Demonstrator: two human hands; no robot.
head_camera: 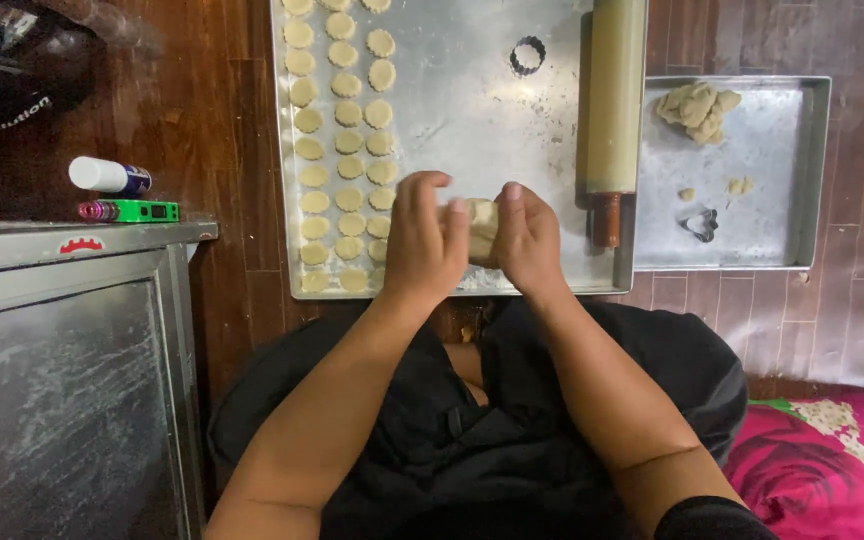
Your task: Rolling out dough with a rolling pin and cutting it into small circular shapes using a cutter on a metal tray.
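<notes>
— Pale lump of raw dough [482, 228], that is what sits between the two hands?

— Yes. The left hand [424, 245] curls its fingers [430, 190] over one side of it and the right hand [529, 243] presses in from the other, so both are clasped on the lump, palms facing each other.

— And where is it held?

— Just above the near edge of a large flat silver metal baking tray [472, 110] that lies on the dark brown wooden floor [222, 150]. Whether the lump touches the tray, I cannot tell.

— What lies around the hands?

— Left of them, three columns of small round scalloped dough cut-outs [350, 140] run up the tray. Further up the tray lies a dark round fluted cutter ring [527, 55]. Right of the hands a long cream rolling pin with a brown handle [614, 100] rests along the tray's right edge.

— Beyond that?

— A second, smaller silver tray [782, 200] sits just beside the first, holding a crumpled heap of dough scraps [695, 108] and a small metal cutter [699, 226]. Far left, a grey metal cabinet [62, 380] carries a white-capped tube [109, 176] and a green lighter [130, 211]. A pink flowered cushion [802, 465] lies at the lower right.
</notes>
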